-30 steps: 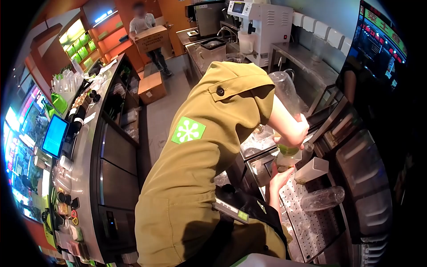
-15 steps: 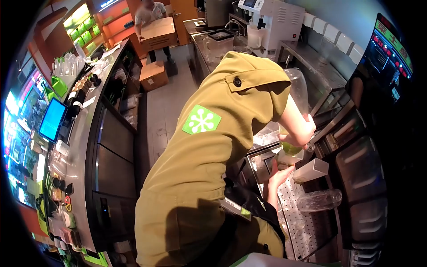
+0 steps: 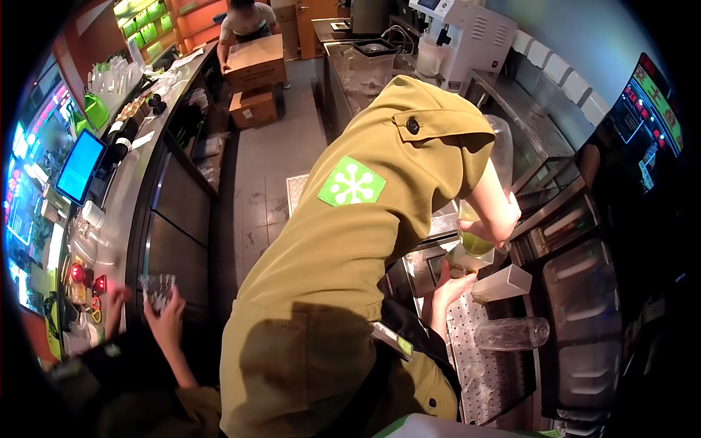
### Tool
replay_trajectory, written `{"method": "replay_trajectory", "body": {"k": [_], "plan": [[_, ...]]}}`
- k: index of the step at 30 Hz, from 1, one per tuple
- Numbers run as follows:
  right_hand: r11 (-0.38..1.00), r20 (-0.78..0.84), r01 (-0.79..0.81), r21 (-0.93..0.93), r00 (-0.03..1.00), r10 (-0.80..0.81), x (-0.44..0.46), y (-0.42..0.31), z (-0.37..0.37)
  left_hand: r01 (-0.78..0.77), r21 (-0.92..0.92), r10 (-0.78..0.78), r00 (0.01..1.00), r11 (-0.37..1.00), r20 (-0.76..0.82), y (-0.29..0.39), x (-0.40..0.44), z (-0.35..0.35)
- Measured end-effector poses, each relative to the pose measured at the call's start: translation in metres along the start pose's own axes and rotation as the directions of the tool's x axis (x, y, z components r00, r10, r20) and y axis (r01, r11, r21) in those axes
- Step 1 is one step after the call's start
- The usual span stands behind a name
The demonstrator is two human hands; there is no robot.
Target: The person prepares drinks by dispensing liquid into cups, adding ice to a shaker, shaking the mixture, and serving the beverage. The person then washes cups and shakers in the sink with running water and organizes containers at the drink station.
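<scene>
You have your own grip much as it was a moment ago; what has changed is mostly around you. At right of centre, your left hand (image 3: 504,223) curls around a clear vessel with green contents (image 3: 476,245), fingers closed in on it. Your right hand (image 3: 451,290) is just below, thumb and fingers spread around the base of a pale container (image 3: 455,256) that sits under the green. Fingers hide where the two meet, so whether anything is flowing cannot be told. With both hands on the same spot, the work there looks to be partway through.

Beside your right hand, a white square-sided container (image 3: 504,285) leans over a perforated metal tray (image 3: 467,347). A tall clear vessel (image 3: 511,333) lies on its side on that tray, near the leaning container.

New at the lower left: a co-worker's hand (image 3: 168,314) has come into view, pinching a clear cup (image 3: 155,286) near the tabletop (image 3: 139,197). The co-worker's other hand (image 3: 117,305) is blurred beside it. They are well apart from yours and seem not to affect your hold.

At the far top, a person (image 3: 247,23) has brought a carton (image 3: 255,58) lower, now directly above another carton (image 3: 253,108); whether the two touch is unclear.
</scene>
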State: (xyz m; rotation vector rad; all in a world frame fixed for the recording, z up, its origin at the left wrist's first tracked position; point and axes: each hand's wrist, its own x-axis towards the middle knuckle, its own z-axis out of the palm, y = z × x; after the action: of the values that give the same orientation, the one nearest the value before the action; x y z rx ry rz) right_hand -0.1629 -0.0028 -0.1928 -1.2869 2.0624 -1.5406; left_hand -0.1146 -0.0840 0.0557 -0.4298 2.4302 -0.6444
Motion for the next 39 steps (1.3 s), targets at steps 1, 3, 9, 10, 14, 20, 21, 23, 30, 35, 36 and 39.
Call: {"method": "replay_trajectory", "body": {"k": [1,3,9,10,14,20,21,23,30,35,36,39], "plan": [[1.000,0.001,0.011,-0.013,1.000,-0.011,0.000,0.001,0.000,0.001,0.000,-0.001,1.000,1.000,0.000,0.001,0.000,0.001],[1.000,0.002,0.017,-0.022,1.000,-0.017,0.000,-0.001,-0.001,-0.001,0.007,0.001,1.000,1.000,-0.003,0.000,0.002,0.001],[0.790,0.078,-0.168,0.589,0.985,0.151,0.003,0.004,0.011,0.014,0.122,-0.003,0.995,0.992,-0.095,0.008,0.004,0.014],[0.995,0.037,-0.008,0.104,0.999,0.004,0.005,0.000,0.001,0.037,0.152,-0.014,0.989,0.988,-0.150,0.008,0.001,0.023],[0.998,0.071,-0.052,-0.038,0.996,0.055,0.004,-0.004,-0.009,0.087,0.246,-0.020,0.965,0.965,-0.262,0.003,-0.010,0.033],[0.999,-0.003,0.023,-0.049,1.000,-0.023,0.001,0.008,-0.002,-0.019,0.323,-0.012,0.996,0.946,0.093,0.000,-0.012,0.002],[0.999,0.018,0.005,-0.038,1.000,-0.005,0.001,0.009,-0.002,-0.038,0.312,-0.003,0.991,0.949,0.131,0.001,-0.016,-0.005],[0.999,-0.005,0.018,-0.050,1.000,-0.018,0.000,0.013,0.001,-0.038,0.324,0.001,0.994,0.945,0.114,-0.001,-0.014,-0.001],[0.995,-0.020,0.054,-0.088,0.998,-0.056,0.001,0.006,-0.003,-0.020,0.325,0.000,0.998,0.946,0.062,-0.004,-0.019,0.005],[0.999,-0.003,0.017,-0.045,1.000,-0.017,0.001,0.007,-0.002,-0.033,0.300,0.004,0.995,0.953,0.099,-0.004,-0.022,0.001],[0.999,-0.007,0.019,-0.045,1.000,-0.019,0.002,0.006,-0.003,-0.035,0.299,0.002,0.994,0.954,0.108,-0.003,-0.022,-0.001],[0.999,-0.021,0.022,-0.036,1.000,-0.022,0.001,0.007,-0.002,-0.033,0.268,0.001,0.993,0.963,0.121,-0.003,-0.021,0.001]]}}
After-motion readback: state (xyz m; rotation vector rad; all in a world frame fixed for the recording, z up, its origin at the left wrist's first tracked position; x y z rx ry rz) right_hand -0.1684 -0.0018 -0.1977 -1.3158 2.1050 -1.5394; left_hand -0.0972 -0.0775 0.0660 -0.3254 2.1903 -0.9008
